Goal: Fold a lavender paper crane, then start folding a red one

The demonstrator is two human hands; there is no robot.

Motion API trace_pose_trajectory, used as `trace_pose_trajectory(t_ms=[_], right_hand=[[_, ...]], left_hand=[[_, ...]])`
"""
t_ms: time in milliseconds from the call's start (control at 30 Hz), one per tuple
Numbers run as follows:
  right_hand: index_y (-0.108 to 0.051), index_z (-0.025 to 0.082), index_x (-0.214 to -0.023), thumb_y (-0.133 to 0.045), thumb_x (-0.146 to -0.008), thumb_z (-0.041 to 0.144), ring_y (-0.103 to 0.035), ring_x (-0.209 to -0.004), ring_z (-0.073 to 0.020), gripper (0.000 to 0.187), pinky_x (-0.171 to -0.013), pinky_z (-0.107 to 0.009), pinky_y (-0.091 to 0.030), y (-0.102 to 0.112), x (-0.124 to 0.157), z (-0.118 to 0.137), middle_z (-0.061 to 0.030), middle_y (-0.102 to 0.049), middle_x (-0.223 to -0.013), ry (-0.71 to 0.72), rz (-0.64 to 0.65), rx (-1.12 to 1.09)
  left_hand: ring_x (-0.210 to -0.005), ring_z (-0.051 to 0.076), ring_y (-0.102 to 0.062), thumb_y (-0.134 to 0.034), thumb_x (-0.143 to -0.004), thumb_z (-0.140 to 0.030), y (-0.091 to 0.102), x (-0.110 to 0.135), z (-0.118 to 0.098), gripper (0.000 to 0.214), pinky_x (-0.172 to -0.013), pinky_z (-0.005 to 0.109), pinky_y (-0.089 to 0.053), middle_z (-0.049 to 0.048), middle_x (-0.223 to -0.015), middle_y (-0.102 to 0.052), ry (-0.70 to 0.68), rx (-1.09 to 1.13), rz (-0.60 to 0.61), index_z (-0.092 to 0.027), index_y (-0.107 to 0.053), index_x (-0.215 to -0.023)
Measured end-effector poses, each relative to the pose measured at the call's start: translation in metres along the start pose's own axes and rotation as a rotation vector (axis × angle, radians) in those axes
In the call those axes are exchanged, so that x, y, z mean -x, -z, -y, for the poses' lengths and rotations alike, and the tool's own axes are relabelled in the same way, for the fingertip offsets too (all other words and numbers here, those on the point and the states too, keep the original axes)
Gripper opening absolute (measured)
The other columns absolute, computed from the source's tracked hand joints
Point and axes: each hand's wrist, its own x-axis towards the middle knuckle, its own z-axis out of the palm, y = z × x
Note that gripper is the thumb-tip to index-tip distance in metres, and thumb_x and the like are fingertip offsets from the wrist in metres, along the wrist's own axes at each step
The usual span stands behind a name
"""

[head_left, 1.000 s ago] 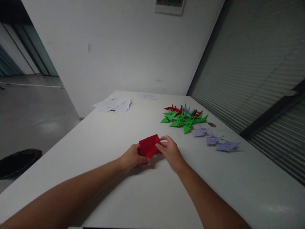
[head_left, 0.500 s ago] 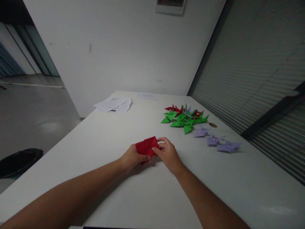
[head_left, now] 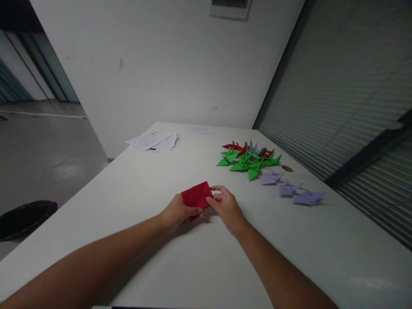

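A folded sheet of red origami paper (head_left: 195, 195) is held between both hands, just above the white table. My left hand (head_left: 179, 212) grips its lower left part, the thumb laid across the front near the bottom edge. At the right corner, my right hand (head_left: 223, 204) pinches the paper between thumb and fingers. The fingers behind the sheet are partly hidden. Creases run across the red face, and one corner points up and to the right.
Green, red and purple paper cranes (head_left: 246, 161) lie in a pile at the back right. Several purple cranes (head_left: 289, 189) trail toward me from it. Printed sheets (head_left: 152, 140) rest at the far left of the table (head_left: 144, 180). A black-lined bin (head_left: 27, 219) stands left, below the edge.
The red paper has tilted slightly, its top corner now a little higher and further left. Both hands keep hold of it in nearly the same place.
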Motion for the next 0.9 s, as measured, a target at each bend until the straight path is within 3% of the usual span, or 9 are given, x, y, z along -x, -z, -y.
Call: trace_pose_trajectory(t_ms=[300,600,900], right_hand=[[-0.054,0.021,-0.108,-0.076,-0.078,0.045,-0.064,-0.058,-0.0175,0.044,-0.059,-0.028,-0.046,0.006,-0.005,-0.006,0.0025,-0.07,-0.064,0.048,-0.068,0.015],[-0.054,0.021,-0.105,-0.079,-0.075,0.044,-0.067,-0.058,-0.0189,0.046,-0.06,-0.03,-0.052,0.01,-0.007,-0.003,0.002,-0.071,-0.064,0.056,-0.143,-0.027],[-0.051,0.022,-0.103,-0.083,-0.069,0.035,-0.069,-0.06,-0.016,0.048,-0.063,-0.031,-0.057,0.008,-0.002,0.002,-0.0001,-0.075,-0.078,-0.047,-0.064,-0.096]], left_hand=[[-0.064,0.015,-0.067,-0.088,-0.062,-0.017,0.002,-0.001,0.001,0.04,-0.06,0.025,-0.05,0.008,-0.08,-0.074,0.014,-0.022,0.005,-0.01,-0.069,-0.098],[-0.07,0.015,-0.071,-0.09,-0.062,-0.019,0.004,-0.003,0.005,0.061,-0.068,0.026,-0.056,0.0066,-0.088,-0.075,0.016,0.041,0.005,-0.015,-0.062,-0.116],[-0.064,0.011,-0.066,-0.089,-0.063,-0.025,0.007,-0.007,0.003,0.044,-0.064,0.022,-0.052,-0.0004,-0.075,-0.069,-0.069,0.15,-0.145,-0.017,-0.06,-0.096]])
